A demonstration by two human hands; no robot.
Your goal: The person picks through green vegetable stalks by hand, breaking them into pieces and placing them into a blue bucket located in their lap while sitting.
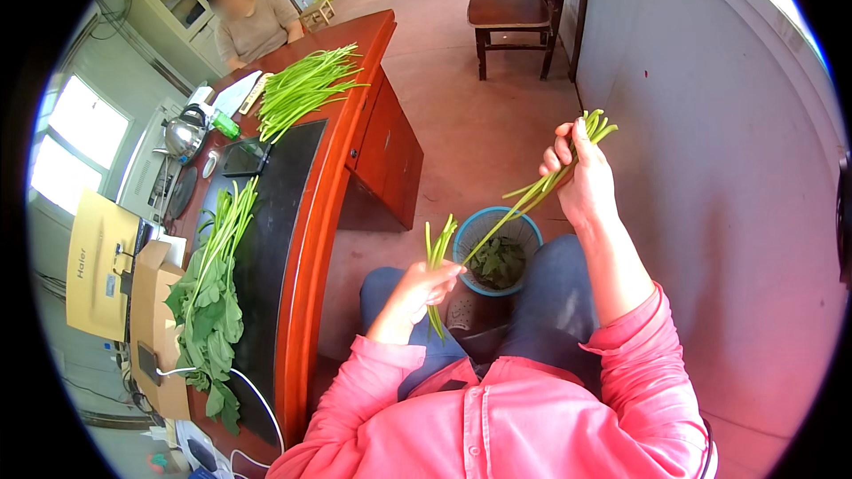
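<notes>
My right hand (579, 173) is raised and closed around a bundle of long green stems (539, 187). One stem slants down from that bundle to the fingertips of my left hand (423, 286). A smaller bunch of green stems (438, 244) is also gripped in my left hand, its ends showing above and below the fist. Between my knees on the floor stands a blue-rimmed basket (466, 218) with green leaves (498, 263) inside. Leafy stalks (216, 306) lie on the wooden desk (299, 266) to my left, and a pile of bare stems (306, 90) rests farther along it.
A steel kettle (184, 135), a dark tablet-like device (245, 158), a monitor (100, 266) and a cardboard box (152, 319) are on the desk. A white cable (256, 389) crosses its near end. Another person (256, 26) sits beyond. A wooden chair (509, 10) stands by the wall.
</notes>
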